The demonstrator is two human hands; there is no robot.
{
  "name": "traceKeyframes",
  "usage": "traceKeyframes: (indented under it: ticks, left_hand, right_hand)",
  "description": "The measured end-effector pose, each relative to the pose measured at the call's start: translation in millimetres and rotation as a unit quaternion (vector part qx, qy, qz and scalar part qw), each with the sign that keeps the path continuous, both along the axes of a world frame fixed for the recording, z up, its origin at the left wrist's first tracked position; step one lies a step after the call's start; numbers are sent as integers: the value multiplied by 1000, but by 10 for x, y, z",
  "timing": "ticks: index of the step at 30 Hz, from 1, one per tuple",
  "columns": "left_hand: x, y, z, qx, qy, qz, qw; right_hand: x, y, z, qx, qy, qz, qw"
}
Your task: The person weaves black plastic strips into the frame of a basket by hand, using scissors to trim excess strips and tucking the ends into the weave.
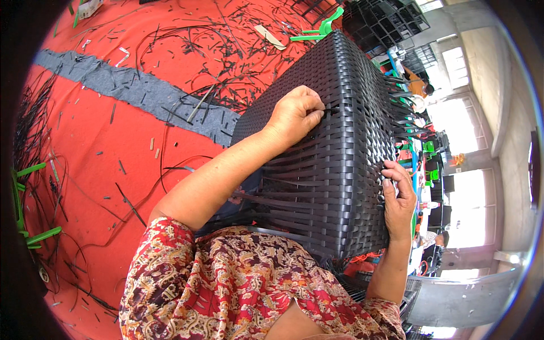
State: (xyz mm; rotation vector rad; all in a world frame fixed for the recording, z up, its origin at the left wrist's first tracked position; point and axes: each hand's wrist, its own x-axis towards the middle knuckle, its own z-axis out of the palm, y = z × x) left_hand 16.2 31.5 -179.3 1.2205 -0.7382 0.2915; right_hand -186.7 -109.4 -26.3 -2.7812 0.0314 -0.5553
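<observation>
A large black woven piece (345, 164), made of flat plastic strips, stands in front of me with one long corner edge facing up. My left hand (296, 115) is on its left face, thumb and finger pinched together at a black strip (333, 109) beside a small gap in the weave. Against the right face rests my right hand (400, 199), its thumb and fingers apart and slightly bent, with nothing visible between them. Loose strip ends (294, 195) run out of the lower left face. More strip ends (407, 116) stick out at the far right.
Black strip scraps (226, 48) litter the red floor covering (127, 164), crossed by a grey band (133, 85). Green plastic frames stand at the left (34, 238) and far side (326, 27). Dark stacked woven furniture (385, 25) is at the back. Windows (473, 207) line the right.
</observation>
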Motion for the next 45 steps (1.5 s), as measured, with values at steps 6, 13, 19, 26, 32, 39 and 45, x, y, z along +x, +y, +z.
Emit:
traceKeyframes:
  ticks: [6,13,19,26,32,39,45]
  left_hand:
    - [48,36,101,4,17,-44,999]
    - [57,19,48,27,-57,9,998]
    - [183,97,-30,-26,52,-229,972]
    - [202,118,48,145,-50,-37,987]
    - [16,242,319,1,-25,67,997]
    - [-291,53,430,41,-132,84,987]
    - [-190,252,616,124,-132,58,982]
  right_hand:
    - [3,-13,6,-7,-3,1,1000]
    - [-8,-26,2,-14,-3,-3,1000]
    - [-17,8,13,-21,3,-4,1000]
    - [0,25,20,-29,3,-5,1000]
    - [-12,74,35,-19,-5,-4,1000]
    - [-68,-37,0,-18,-19,8,1000]
    - [-127,-257,85,-35,-45,42,998]
